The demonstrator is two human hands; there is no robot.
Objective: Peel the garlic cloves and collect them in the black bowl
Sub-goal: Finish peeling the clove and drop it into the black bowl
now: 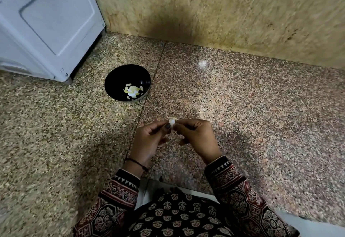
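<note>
- Our grip is closed on one garlic clove [172, 122]: the left hand [149, 139] and right hand [196, 137] pinch it between them above the floor [242, 106].
- We should steady it with one hand and strip the skin off with the other.
- The black bowl [119, 80], ahead-left and well apart, holds peeled cloves [133, 90].

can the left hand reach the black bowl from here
Probably yes: the black bowl sits ahead and left of the left hand, with only bare stone surface between them. It and the right hand pinch a garlic clove, though.
</note>
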